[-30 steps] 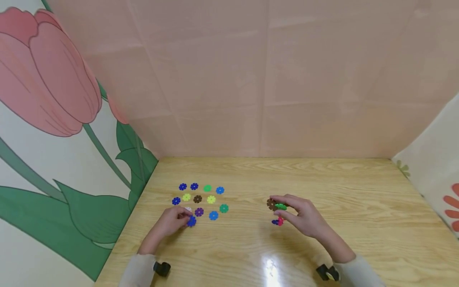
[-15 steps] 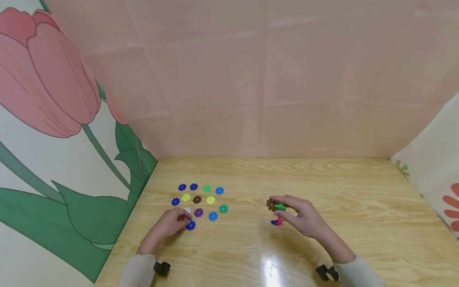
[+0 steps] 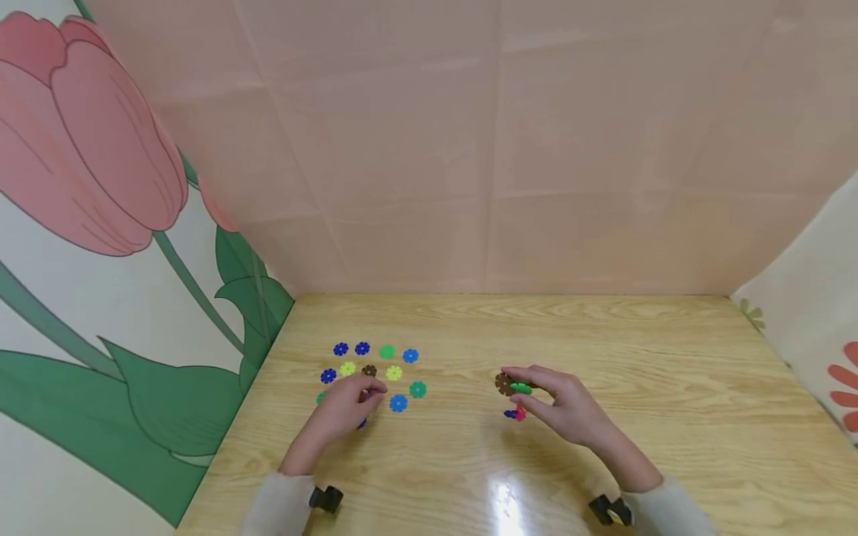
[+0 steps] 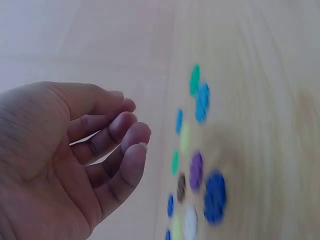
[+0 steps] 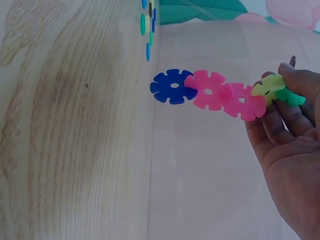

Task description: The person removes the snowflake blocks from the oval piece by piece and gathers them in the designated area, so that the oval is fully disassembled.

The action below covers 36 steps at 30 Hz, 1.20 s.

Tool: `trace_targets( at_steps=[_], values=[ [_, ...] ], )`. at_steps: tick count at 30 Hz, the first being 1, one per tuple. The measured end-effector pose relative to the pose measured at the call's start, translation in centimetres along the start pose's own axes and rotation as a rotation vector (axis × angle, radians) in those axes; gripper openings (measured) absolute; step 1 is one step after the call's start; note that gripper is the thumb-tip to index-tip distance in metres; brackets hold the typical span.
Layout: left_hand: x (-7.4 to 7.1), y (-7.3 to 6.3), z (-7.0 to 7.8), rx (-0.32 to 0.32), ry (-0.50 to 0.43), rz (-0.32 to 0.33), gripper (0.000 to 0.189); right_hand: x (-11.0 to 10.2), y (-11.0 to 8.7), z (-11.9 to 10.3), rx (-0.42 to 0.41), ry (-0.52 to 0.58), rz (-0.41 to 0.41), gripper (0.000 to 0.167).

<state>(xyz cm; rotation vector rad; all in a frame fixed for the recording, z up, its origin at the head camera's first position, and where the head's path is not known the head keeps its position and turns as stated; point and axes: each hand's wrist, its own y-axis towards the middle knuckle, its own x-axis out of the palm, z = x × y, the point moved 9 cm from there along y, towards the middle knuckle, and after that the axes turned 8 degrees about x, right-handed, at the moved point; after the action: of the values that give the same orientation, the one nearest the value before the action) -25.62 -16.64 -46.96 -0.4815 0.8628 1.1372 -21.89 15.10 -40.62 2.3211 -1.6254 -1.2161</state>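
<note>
My right hand point(image 3: 559, 406) pinches a linked chain of notched flower-shaped plastic discs above the table. A brown disc point(image 3: 503, 384) and a green disc point(image 3: 520, 388) show at its fingertips. In the right wrist view, a yellow disc point(image 5: 266, 89), pink discs point(image 5: 204, 75) and an end dark blue disc point(image 5: 162, 92) extend from the grip. My left hand point(image 3: 343, 409) hovers over the loose discs, fingers loosely curled, with nothing visible in them. Beneath it lie a dark blue disc point(image 4: 215, 197), a purple disc point(image 4: 196, 171) and a white disc point(image 4: 190, 222), largely hidden in the head view.
Several more loose discs lie at left on the wooden table point(image 3: 637, 350), among them a light blue disc point(image 3: 398, 403), a teal disc point(image 3: 418, 389) and a yellow disc point(image 3: 394, 373). A pinkish cloth wall point(image 3: 496, 149) stands behind the table.
The dark blue disc at my left fingertips went from tilted to flat on the table. My left hand then moved right and slightly away from me. The right hand barely moved.
</note>
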Motion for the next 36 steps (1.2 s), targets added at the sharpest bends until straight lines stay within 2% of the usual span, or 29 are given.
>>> trace_targets(
  at_steps=[5, 12, 19, 28, 36],
  values=[
    [0.4, 0.9, 3.3, 0.067, -0.028, 0.019, 0.016, 0.3, 0.2, -0.3, -0.019, 0.019, -0.002, 0.044],
    [1.9, 1.9, 6.3, 0.137, -0.123, 0.016, 0.019, 0.8, 0.2, 0.0, 0.013, 0.024, -0.016, 0.041],
    [3.2, 2.7, 8.0, 0.167, -0.196, 0.03, 0.022, 1.1, 0.3, -0.2, -0.009, 0.004, -0.002, 0.041],
    [4.2, 3.5, 10.9, 0.216, -0.317, 0.069, 0.022, 1.4, 0.3, 0.5, 0.051, 0.005, -0.006, 0.039],
    [5.1, 4.0, 12.5, 0.228, -0.368, 0.082, 0.019, 1.8, 0.4, 1.1, 0.1, 0.038, -0.027, 0.032]
  ],
)
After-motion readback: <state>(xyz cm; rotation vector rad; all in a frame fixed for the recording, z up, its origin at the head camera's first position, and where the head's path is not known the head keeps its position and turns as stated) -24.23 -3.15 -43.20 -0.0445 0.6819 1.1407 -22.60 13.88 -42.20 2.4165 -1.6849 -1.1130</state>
